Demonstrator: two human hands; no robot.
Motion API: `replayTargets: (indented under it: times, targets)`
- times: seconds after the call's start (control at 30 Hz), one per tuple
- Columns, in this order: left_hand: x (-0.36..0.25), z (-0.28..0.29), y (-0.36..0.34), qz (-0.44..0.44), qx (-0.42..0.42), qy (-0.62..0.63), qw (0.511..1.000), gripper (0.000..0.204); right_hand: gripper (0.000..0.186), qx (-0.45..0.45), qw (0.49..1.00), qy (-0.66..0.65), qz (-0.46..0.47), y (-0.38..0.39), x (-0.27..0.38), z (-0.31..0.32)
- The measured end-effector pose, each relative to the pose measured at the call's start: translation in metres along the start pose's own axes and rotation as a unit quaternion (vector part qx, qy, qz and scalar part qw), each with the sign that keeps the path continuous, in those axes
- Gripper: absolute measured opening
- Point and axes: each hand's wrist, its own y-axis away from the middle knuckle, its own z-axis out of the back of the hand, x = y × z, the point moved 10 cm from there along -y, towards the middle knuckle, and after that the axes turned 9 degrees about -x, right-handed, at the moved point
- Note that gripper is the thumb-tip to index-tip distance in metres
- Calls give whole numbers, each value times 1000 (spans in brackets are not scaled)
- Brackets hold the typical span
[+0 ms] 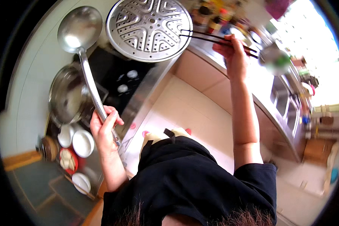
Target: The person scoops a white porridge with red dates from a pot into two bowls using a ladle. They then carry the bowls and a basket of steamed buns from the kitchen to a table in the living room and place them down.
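Observation:
My left hand [104,131] is wrapped round the handle of a large steel ladle [80,28], its bowl raised at the upper left. In my right hand [236,54], held out to the far right, is a pair of dark chopsticks [207,34]. Their tips meet the right part of a round, perforated steel steaming rack [150,34]. The rack overlaps the stove's far part; what lies under it is hidden, and I cannot tell what bears its weight. A steel pot [56,96] sits left of the ladle handle.
Below the rack is a black stove [111,69] with two knobs. White bowls [83,144] and a red dish [74,160] of pale food stand at the near left. Bottles and jars [214,23] crowd the far counter; a sink [284,100] is at the right.

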Motion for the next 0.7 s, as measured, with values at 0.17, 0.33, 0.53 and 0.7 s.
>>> replayTargets:
  times: [0.17, 0.33, 0.53, 0.7]
  targets:
    - [48, -154, 45, 79, 154, 39, 984, 10, 29, -124, 990, 44, 52, -9, 79, 188]
    - [88, -284, 91, 125, 259, 22, 957, 9, 25, -267, 954, 89, 101, -3, 151, 355]
    - [130, -394, 132, 160, 340, -38, 926, 11, 23, -397, 902, 120, 121, 21, 191, 493]
    - [162, -461, 137, 170, 374, -80, 908, 8, 24, -464, 871, 120, 109, 30, 189, 564]
